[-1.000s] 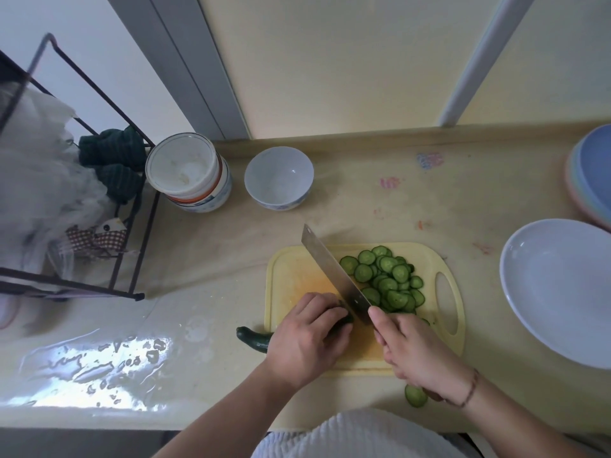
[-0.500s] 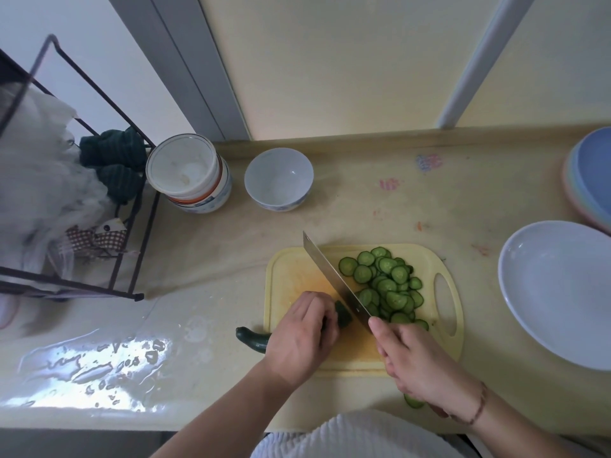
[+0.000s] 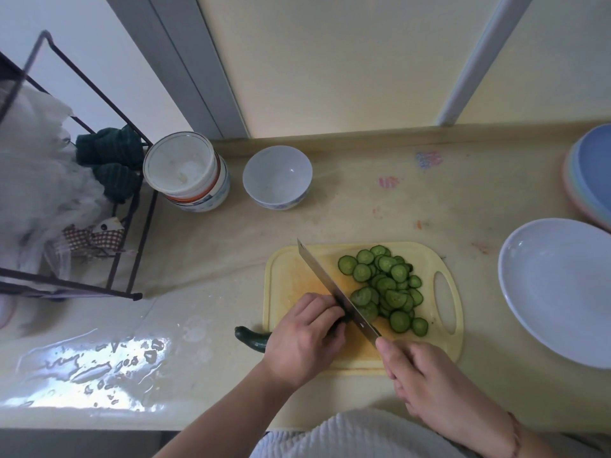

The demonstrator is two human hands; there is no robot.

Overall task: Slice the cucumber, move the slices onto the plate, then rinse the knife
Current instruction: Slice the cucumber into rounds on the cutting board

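Note:
A yellow cutting board [image 3: 291,269] lies near the counter's front edge. On its right half sits a pile of several green cucumber slices [image 3: 385,287]. My left hand [image 3: 304,338] presses down on the uncut dark green cucumber [image 3: 253,338], whose end sticks out past the board's left edge. My right hand [image 3: 426,381] grips the handle of a knife [image 3: 334,287]; the blade slants across the board, right against my left fingertips. An empty white plate [image 3: 558,289] rests on the counter to the right of the board.
A white bowl [image 3: 277,176] and a lidded white tub [image 3: 186,171] stand at the back by the wall. A black wire rack [image 3: 82,193] with cloths fills the left. Stacked coloured plates [image 3: 591,173] sit at the far right. Water is pooled on the counter at the front left.
The knife has lifted and come down again beside my left fingers, and the slice pile has grown. My left hand has edged slightly left along the cucumber.

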